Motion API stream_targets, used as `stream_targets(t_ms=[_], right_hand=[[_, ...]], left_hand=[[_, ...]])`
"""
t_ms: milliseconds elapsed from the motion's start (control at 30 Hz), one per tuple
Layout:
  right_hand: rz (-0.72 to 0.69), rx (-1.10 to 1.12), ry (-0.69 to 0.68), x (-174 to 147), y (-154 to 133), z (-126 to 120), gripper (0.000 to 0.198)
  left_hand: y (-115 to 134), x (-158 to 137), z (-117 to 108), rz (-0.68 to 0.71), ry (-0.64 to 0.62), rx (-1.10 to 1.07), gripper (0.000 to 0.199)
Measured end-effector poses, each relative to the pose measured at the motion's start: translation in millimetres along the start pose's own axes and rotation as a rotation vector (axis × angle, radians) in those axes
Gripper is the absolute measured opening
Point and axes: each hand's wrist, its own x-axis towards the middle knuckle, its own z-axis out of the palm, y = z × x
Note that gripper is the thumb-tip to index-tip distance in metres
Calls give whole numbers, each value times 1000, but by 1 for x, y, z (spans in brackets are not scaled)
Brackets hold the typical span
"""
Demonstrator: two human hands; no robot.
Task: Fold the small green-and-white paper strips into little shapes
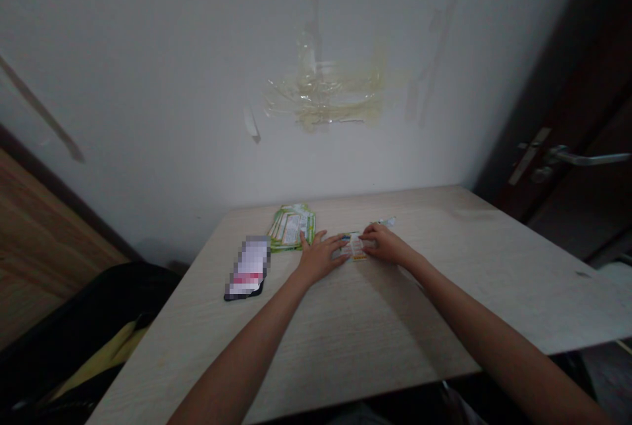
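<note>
A small printed paper or packet (354, 246), white with coloured print, lies on the table between my hands; its kind is too small to tell. My left hand (320, 257) rests flat with spread fingers, its fingertips on the left side of that piece. From the right, my right hand (388, 245) touches the opposite side with bent fingertips that stand apart. Just behind the right hand, a whitish-green scrap (386, 222) shows, partly hidden. A fanned stack of green-and-white printed packets (292, 227) lies beyond my left hand, near its thumb.
A phone (249, 267) with a blurred-out screen lies left of my left forearm. The pale wooden table (375, 326) meets a white wall with old tape (336, 99). A dark bag (108, 300) is off the left edge; a door handle (587, 158) is at right.
</note>
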Motion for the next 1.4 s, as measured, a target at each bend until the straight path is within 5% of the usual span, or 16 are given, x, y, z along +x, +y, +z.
stream_targets(t_ms=[733, 1000, 1400], right_hand=[[-29, 187, -28, -12, 7, -4, 49], [-81, 228, 81, -11, 6, 0, 16], [-14, 229, 112, -9, 15, 7, 15]], left_hand=[[0, 0, 1, -1, -18, 65, 46], [1, 0, 1, -7, -11, 9, 45], [0, 1, 2, -7, -19, 26, 45]])
